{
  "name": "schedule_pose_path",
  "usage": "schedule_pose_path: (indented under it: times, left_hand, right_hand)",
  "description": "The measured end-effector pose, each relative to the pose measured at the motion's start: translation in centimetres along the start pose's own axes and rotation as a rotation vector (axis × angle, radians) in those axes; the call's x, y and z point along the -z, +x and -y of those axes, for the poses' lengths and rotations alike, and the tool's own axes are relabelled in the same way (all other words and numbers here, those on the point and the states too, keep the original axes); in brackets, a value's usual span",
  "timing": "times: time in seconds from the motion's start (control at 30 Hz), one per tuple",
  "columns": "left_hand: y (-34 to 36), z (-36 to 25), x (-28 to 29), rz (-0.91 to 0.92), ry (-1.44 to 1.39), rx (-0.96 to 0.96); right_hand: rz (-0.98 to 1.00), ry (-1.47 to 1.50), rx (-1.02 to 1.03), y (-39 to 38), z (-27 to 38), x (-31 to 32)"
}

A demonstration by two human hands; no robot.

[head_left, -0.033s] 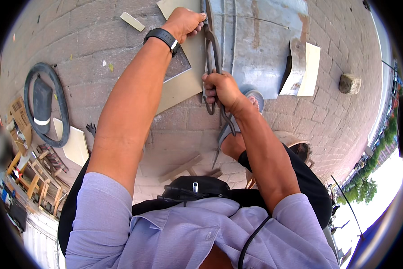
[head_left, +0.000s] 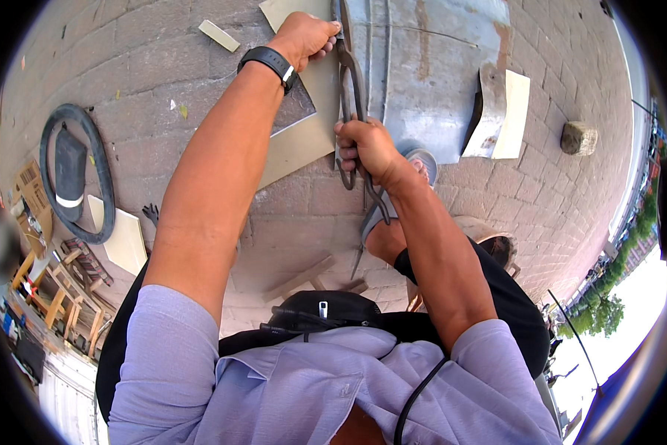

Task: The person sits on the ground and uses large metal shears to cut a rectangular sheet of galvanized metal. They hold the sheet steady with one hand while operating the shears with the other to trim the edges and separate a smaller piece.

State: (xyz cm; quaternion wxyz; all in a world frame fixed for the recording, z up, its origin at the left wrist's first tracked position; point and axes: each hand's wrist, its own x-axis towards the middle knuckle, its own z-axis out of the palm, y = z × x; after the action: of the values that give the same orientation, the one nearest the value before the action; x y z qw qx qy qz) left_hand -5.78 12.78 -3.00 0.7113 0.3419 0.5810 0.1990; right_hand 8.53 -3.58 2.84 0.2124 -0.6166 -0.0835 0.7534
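With my right hand I grip the handles of long dark metal shears, fingers wrapped round them. Their jaws point away from me, along the left edge of a large grey metal sheet with rust streaks. My left hand, a black watch on its wrist, is closed in a pinch at that edge, beside the jaws; a narrow part of the metal meets its thumb. My foot in a grey sandal rests at the sheet's near edge. Flat beige board lies under my left forearm.
A black rubber ring lies on the paving at left, beside a pale board. At right are a bent metal offcut and a small block. A round container stands by my right leg. Wooden frames are at far left.
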Motion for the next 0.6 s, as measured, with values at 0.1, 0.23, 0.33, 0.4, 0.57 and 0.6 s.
schedule_pose_path:
  times: [0.1, 0.23, 0.33, 0.4, 0.57, 0.6]
  left_hand:
    - [-0.2, -0.1, -0.1, 0.009, -0.001, -0.001]
    - [-0.4, -0.4, -0.1, 0.023, 0.010, -0.011]
    - [-0.5, -0.1, 0.2, 0.011, 0.019, -0.035]
    - [-0.5, -0.1, 0.2, 0.007, 0.027, -0.047]
    - [-0.3, -0.1, -0.2, 0.013, 0.031, -0.040]
    - [-0.3, -0.1, -0.2, 0.013, 0.024, -0.040]
  right_hand:
    - [0.017, -0.009, -0.004, 0.0, -0.1, 0.5]
    - [-0.015, -0.090, 0.043, 0.6, -0.5, 0.7]
    - [-0.154, -0.371, 0.049, 0.3, 0.4, 0.1]
    - [-0.288, -0.721, 0.074, -0.2, 1.2, -0.6]
    - [-0.409, -0.896, 0.159, 1.5, -0.2, 0.2]
    - [-0.413, -0.898, 0.175, 1.5, -0.2, 0.2]
